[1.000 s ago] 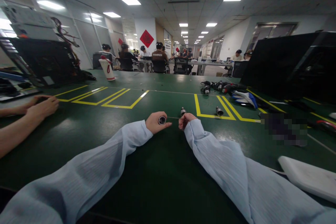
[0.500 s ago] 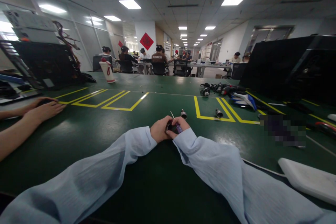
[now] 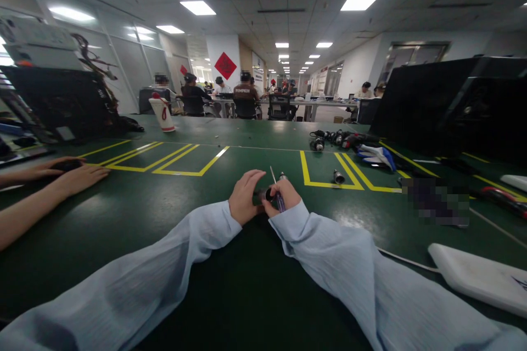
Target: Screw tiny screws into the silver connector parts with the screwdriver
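Observation:
Both of my hands meet at the middle of the green table [image 3: 255, 285]. My left hand [image 3: 242, 197] is curled round a small round metal connector [image 3: 267, 194], of which only the dark open end shows between the hands. My right hand [image 3: 285, 196] is closed on a thin screwdriver [image 3: 276, 189] with a purple handle; its metal shaft points up and away from me. Another small metal connector [image 3: 282, 176] lies just beyond my hands, and a further one [image 3: 338, 177] rests inside a yellow-marked box.
Another person's hands [image 3: 66, 173] rest on the table at the left. A white flat device [image 3: 477, 277] with a cable lies near right. Tools and gloves [image 3: 370, 153] lie beyond the yellow lines [image 3: 181, 162]. Black screens stand on both sides; people sit at far tables.
My hands, apart a second ago, have come together. The connector that faced me in my left hand is now mostly hidden, and the screwdriver in my right hand stands more upright.

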Demonstrator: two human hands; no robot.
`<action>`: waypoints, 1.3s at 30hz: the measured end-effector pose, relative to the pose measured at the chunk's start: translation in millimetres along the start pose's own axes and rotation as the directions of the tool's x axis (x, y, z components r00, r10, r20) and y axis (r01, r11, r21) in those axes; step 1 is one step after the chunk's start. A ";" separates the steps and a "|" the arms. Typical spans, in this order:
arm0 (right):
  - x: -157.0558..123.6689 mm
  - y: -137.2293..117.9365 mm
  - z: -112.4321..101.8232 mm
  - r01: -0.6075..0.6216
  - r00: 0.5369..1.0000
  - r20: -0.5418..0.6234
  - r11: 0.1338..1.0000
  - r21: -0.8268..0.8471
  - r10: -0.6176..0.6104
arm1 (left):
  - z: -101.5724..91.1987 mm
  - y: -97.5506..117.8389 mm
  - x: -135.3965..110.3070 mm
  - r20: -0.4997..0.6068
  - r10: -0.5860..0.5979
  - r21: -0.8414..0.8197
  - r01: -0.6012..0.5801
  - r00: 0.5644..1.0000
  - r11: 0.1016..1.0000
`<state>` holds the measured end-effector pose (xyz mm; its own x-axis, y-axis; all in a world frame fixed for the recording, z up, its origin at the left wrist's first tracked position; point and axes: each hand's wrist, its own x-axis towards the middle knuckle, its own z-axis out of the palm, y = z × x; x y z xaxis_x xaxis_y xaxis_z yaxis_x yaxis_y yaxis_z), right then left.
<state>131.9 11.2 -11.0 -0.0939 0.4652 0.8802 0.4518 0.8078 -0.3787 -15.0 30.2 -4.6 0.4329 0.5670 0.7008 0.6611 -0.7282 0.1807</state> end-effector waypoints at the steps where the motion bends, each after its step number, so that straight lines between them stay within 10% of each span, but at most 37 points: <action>1: 2.7 3.6 -2.8 0.019 1.000 -0.020 1.000 -0.019 -0.019 | -0.8 -2.8 0.5 -0.034 0.003 0.016 -0.003 0.999 1.000; 14: 29.2 96.8 -77.1 -0.292 0.954 -0.118 0.770 -0.567 0.275 | 0.1 -32.8 6.9 -0.010 -0.093 0.052 0.094 0.996 0.994; 29: 24.2 108.7 -69.7 -0.395 0.768 -0.045 0.417 -0.819 0.639 | 8.0 -47.4 11.8 0.108 -0.181 0.000 0.183 0.977 0.983; 39: 25.6 88.5 -67.2 -0.291 0.908 -0.029 0.579 -0.762 0.417 | 35.2 -18.9 41.9 0.237 0.004 -0.012 -0.001 0.972 1.000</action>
<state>229.1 70.3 -2.8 0.1291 0.7487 0.6502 0.9646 0.0571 -0.2574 12.2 81.3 -2.9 0.5683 0.6390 0.5183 0.6534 -0.7334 0.1877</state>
